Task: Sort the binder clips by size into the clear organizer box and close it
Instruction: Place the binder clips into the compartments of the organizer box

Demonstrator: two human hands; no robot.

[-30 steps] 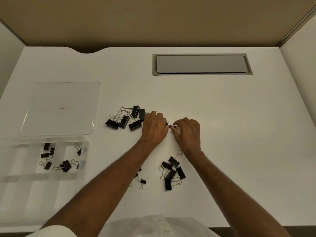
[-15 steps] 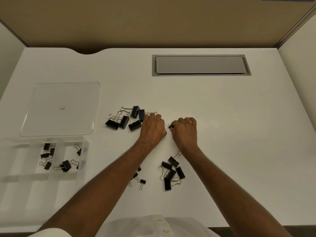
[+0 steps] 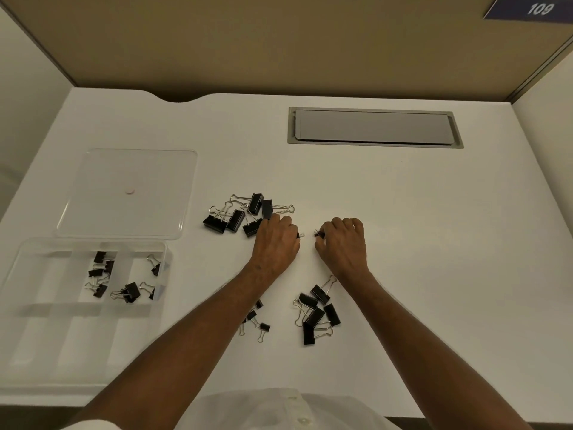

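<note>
- Head view, landmark is the organizer box (image 3: 28, 308), sitting open at the bench (image 3: 403, 274) left edge.
- Lid (image 3: 130, 193) is lying flat just behind the box, touching its back rim; the box is not closed yet.
- Box is holding small clips (image 3: 99, 274) in one back compartment and a few more clips (image 3: 130, 292) in the cell to its right. Front cells are looking empty.
- Large clip pile (image 3: 235, 217) is sitting right of the lid. Medium pile (image 3: 316, 311) and tiny clips (image 3: 259, 324) are lying further right of the box, near the front edge.
- Left hand (image 3: 276, 243) is pinching a tiny clip (image 3: 300, 235), fingers curled on it.
- Right hand (image 3: 342, 243) is pinching another tiny clip (image 3: 318, 234), grip clamped on it.
- Change: a second ago both hands were meeting on one spot; now they are pulling apart, one clip each. Looks like two linked clips are getting separated.
- Implication: both are now free to go into the box; most clips are remaining on the bench, so the sort is early.
</note>
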